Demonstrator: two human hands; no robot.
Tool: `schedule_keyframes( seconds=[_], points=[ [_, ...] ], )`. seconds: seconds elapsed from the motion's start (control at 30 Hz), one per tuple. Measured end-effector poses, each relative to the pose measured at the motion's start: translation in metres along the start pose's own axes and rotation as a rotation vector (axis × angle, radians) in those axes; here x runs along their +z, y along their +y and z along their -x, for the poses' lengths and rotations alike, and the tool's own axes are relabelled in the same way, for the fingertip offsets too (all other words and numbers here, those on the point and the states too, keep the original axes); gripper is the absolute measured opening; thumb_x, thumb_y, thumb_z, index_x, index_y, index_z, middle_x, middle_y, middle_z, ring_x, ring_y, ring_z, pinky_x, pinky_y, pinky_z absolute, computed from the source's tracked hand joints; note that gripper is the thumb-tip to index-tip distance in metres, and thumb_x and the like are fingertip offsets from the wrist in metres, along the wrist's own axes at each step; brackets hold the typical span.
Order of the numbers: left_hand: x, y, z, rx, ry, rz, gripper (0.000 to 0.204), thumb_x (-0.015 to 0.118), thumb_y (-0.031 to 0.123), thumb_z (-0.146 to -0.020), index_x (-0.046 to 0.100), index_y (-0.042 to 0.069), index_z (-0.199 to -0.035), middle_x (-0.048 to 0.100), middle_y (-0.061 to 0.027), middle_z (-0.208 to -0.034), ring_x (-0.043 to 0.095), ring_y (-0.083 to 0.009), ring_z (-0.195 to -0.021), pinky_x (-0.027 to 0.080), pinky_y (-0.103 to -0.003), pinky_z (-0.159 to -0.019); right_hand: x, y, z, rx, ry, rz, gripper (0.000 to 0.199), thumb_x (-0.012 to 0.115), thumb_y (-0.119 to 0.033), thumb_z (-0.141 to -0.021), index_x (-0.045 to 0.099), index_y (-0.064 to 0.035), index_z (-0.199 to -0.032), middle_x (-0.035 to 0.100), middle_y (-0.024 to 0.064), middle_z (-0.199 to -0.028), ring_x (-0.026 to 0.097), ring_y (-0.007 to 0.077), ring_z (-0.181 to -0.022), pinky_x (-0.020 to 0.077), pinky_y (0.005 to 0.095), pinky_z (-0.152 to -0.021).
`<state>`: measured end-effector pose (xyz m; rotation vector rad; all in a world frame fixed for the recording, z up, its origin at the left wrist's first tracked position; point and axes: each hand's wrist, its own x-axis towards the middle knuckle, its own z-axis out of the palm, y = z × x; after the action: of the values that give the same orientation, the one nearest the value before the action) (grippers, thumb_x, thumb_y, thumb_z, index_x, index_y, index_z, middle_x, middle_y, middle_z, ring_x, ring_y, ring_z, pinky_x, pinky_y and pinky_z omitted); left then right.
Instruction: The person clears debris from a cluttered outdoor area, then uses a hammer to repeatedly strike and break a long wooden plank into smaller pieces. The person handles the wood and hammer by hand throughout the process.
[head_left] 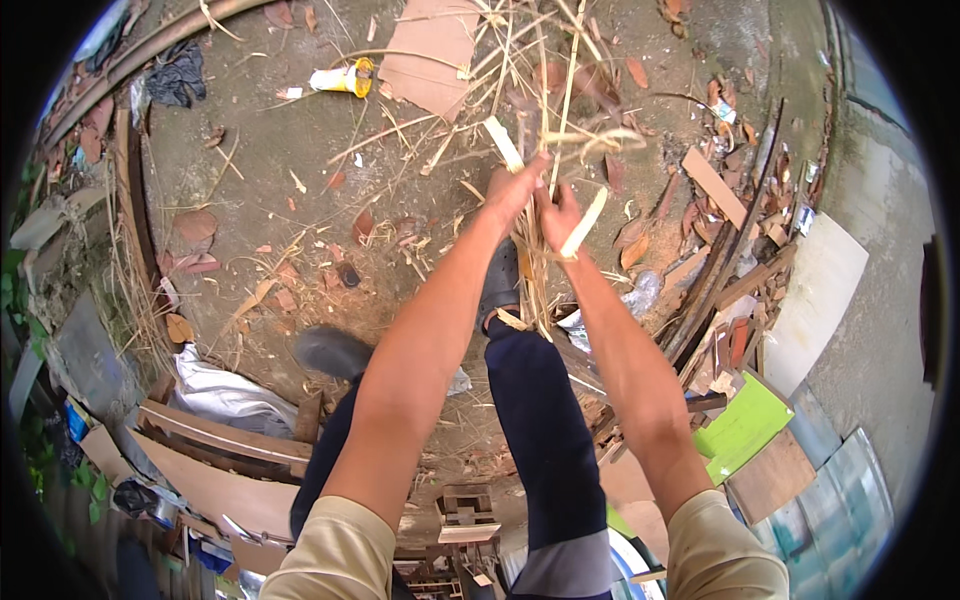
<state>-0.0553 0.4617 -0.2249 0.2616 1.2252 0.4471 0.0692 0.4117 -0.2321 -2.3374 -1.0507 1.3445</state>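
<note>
Both hands are closed close together around a bundle of dry, straw-coloured stalks (535,275), in front of my right foot. My left hand (515,192) grips from the left side, and a short pale flat strip (503,143) juts up beside it. On the right, my right hand (557,216) is wrapped on the same stalks, with another pale strip (584,226) lying across its outer side. The stalks run down over the dark shoe (500,275) and spread out loosely beyond my hands. Exactly which stalks each set of fingers grips is hidden.
Shavings and dry leaves litter the ground. A cardboard piece (430,55) and a yellow-and-white container (345,79) lie ahead. To the right are wood scraps (715,190), a white board (815,300) and a green panel (745,425). A white sack (235,395) sits at left.
</note>
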Motion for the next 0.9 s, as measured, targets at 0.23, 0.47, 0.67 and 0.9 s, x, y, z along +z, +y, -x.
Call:
schedule_keyframes(
  seconds=[0.23, 0.47, 0.67, 0.9],
  points=[
    [-0.01, 0.003, 0.088, -0.117, -0.073, -0.217, 0.076, 0.061, 0.057, -0.091, 0.055, -0.005, -0.135, 0.056, -0.0256, -0.136, 0.05, -0.0318, -0.129, 0.035, -0.041, -0.111, 0.014, -0.022, 0.135, -0.033, 0.027, -0.193, 0.078, 0.062, -0.041, -0.095, 0.031, 0.002, -0.151, 0.047, 0.0266, -0.145, 0.048, 0.0334, -0.132, 0.0391, 0.0394, -0.108],
    [-0.034, -0.026, 0.204, -0.239, -0.343, -0.479, 0.091, 0.05, 0.068, -0.093, 0.042, -0.006, -0.145, 0.043, -0.027, -0.149, 0.041, -0.0354, -0.14, 0.036, -0.043, -0.111, -0.01, -0.036, 0.27, -0.014, -0.047, -0.205, 0.09, 0.083, -0.027, -0.076, 0.034, -0.0013, -0.146, 0.059, 0.0207, -0.13, 0.059, 0.0314, -0.117, 0.0453, 0.0397, -0.1],
    [0.004, -0.056, 0.296, -0.018, -0.276, -0.507, 0.07, 0.052, 0.061, -0.096, 0.06, 0.0, -0.13, 0.062, -0.0146, -0.125, 0.057, -0.0213, -0.115, 0.042, -0.035, -0.101, -0.072, 0.007, 0.353, -0.021, 0.308, -0.348, 0.074, 0.076, -0.006, -0.08, 0.04, -0.0006, -0.144, 0.056, 0.0204, -0.135, 0.055, 0.0287, -0.123, 0.042, 0.0398, -0.105],
    [-0.017, -0.044, 0.294, 0.124, -0.025, -0.718, 0.06, 0.061, 0.054, -0.093, 0.066, -0.001, -0.119, 0.07, -0.0124, -0.106, 0.065, -0.0214, -0.096, 0.049, -0.033, -0.088, -0.245, 0.048, 0.41, 0.072, 0.579, -0.131, 0.084, 0.072, -0.002, -0.081, 0.029, -0.003, -0.153, 0.049, 0.0225, -0.144, 0.052, 0.0313, -0.127, 0.0413, 0.0373, -0.108]
  ],
)
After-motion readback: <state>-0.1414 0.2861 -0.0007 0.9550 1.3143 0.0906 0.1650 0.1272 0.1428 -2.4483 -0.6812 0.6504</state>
